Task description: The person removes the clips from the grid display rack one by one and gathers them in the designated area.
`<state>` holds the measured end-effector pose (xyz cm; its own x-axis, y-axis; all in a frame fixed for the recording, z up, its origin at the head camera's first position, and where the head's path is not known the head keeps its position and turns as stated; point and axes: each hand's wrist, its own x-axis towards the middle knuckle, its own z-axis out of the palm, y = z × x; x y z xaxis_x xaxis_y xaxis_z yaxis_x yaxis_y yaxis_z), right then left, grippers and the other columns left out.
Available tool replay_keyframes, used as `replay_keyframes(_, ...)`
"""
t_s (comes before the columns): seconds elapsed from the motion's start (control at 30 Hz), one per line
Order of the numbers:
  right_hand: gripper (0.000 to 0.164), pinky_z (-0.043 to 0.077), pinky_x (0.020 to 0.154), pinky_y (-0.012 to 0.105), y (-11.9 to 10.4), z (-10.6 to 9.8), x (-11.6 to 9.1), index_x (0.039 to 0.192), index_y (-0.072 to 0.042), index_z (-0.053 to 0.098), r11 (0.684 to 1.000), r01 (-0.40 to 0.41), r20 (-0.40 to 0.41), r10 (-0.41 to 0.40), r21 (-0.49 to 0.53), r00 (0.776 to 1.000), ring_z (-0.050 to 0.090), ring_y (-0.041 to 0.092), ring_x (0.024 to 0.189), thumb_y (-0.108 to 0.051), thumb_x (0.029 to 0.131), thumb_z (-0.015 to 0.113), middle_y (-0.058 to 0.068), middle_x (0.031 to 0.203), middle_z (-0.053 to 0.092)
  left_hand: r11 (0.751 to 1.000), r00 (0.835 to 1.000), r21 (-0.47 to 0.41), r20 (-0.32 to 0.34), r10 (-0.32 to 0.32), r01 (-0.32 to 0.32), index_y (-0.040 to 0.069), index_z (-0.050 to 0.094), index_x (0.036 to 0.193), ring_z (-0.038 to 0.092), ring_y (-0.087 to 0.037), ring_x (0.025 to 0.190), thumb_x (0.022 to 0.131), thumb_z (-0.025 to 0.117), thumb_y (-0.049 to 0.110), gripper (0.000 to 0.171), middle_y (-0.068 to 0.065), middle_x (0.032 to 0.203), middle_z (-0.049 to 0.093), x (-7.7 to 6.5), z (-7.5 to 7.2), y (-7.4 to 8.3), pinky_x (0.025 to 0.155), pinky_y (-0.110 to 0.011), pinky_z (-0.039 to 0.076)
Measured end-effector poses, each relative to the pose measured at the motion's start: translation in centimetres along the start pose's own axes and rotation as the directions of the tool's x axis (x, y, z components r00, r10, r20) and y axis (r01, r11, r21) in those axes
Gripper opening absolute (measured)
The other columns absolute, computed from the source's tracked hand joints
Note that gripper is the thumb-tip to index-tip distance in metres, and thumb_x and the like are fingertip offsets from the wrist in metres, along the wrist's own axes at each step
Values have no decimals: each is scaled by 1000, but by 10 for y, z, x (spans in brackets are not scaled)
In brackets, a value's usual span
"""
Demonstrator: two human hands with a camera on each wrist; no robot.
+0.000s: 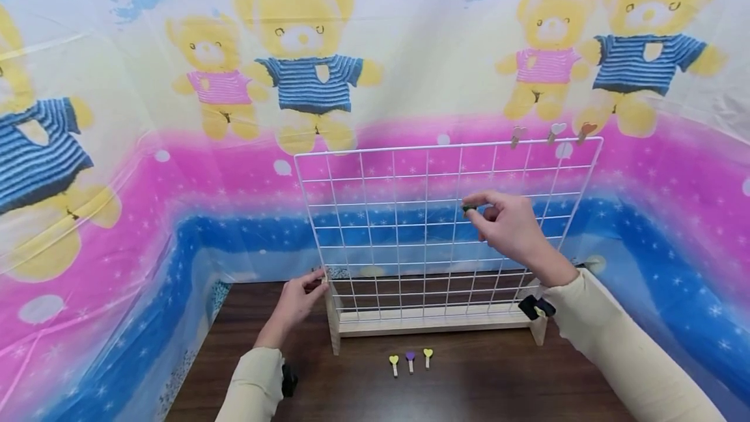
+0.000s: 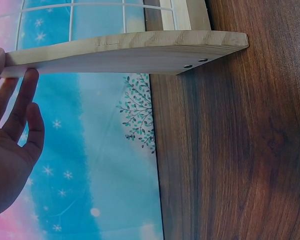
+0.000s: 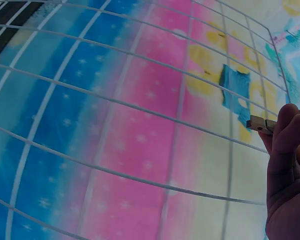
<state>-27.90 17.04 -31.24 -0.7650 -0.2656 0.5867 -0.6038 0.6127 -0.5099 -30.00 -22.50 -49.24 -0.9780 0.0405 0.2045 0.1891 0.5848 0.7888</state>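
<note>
Head view, loose clips: a left yellow clip (image 1: pixel 394 365), a purple clip (image 1: pixel 410 360) and a right yellow clip (image 1: pixel 428 357) lie on the dark table (image 1: pixel 498 383), just in front of the stand; probably very light, best taken by their edges.
Left hand (image 1: pixel 297 301): thumb and fingers pinch the upper end of the wooden side piece (image 1: pixel 331 318), which looks stiff and sturdy enough to steady by.
Right hand (image 1: pixel 508 223): thumb and fingertips pinch the held clip (image 3: pixel 260 124), up in front of the grid.
Held clip: wooden with a metal spring, its top dark greenish in the head view; likely light, hard and easily dropped. The tail, away from the biting tip, should be the place to squeeze.
Wire grid (image 1: pixel 428 202): white, thin, upright in the stand; likely stiff, perhaps a little springy.
Top wire clips: a pale clip (image 1: pixel 515 138), a white heart clip (image 1: pixel 556 131) and an orange clip (image 1: pixel 586 131) sit toward the right corner.
Backdrop (image 1: pixel 404 129): printed cloth, soft, behind everything.
</note>
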Motion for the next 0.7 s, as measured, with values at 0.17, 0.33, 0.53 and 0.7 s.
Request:
replay_keyframes(0.17, 19, 32, 37, 27, 10, 17, -14, 109, -9, 68, 999, -42, 63, 43, -21, 997, 52, 11, 44, -11, 90, 64, -5, 54, 58, 1000, 1000, -1, -1, 4, -4, 9, 59, 130, 60, -20, 88, 92, 64, 12, 39, -15, 112, 64, 0, 0, -1, 64, -28, 49)
replay_keyframes(0.33, 19, 34, 37, 27, 21, 36, -29, 108, -10, 68, 998, -60, 121, 63, -25, 991, 50, 10, 44, -10, 89, 66, -5, 56, 58, 1000, 1000, -6, -5, 16, -16, 9, 60, 129, 60, -19, 86, 91, 64, 11, 39, -14, 108, 66, 0, 0, -2, 62, -28, 48)
replay_keyframes(0.53, 19, 33, 36, 26, 38, 58, -47, 108, -11, 68, 999, -48, 191, 45, 14, 981, 48, 7, 43, -10, 90, 66, -11, 53, 54, 1000, 1000, -13, -12, 23, -23, 9, 60, 129, 61, -21, 90, 91, 65, 10, 39, -16, 112, 65, 1, 1, -2, 65, -28, 49)
replay_keyframes(0.7, 19, 40, 40, 27, 55, 75, -62, 109, -13, 67, 993, -99, 275, 75, 72, 958, 51, 7, 46, -10, 90, 64, -9, 55, 55, 1000, 1000, -13, -12, 16, -16, 9, 60, 129, 61, -21, 90, 91, 64, 11, 39, -15, 112, 64, 1, 1, -1, 65, -28, 49)
